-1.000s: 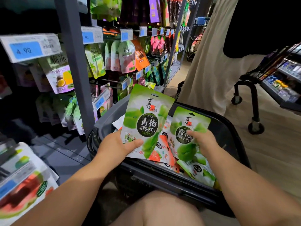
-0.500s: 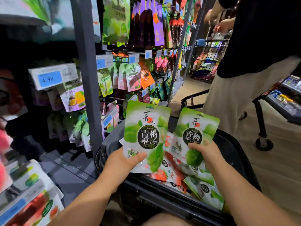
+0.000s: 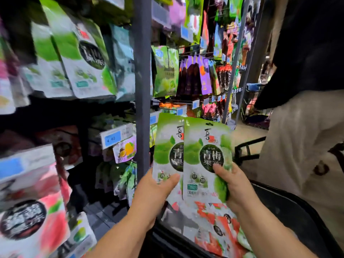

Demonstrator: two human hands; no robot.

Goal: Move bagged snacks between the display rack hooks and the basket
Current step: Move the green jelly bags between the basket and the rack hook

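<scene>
left grip (image 3: 154,190) pinches one green plum jelly bag (image 3: 165,146), right grip (image 3: 234,185) pinches a second bag (image 3: 202,155), both above the basket (image 3: 297,220), right of the rack post (image 3: 142,90). i'd hang them one at a time, hang hole (image 3: 209,124) squared up first.

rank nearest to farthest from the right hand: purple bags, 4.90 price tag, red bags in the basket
1. red bags, in the basket under the right hand
2. 4.90 price tag, left, near rack
3. purple bags, high on the far rack
</scene>
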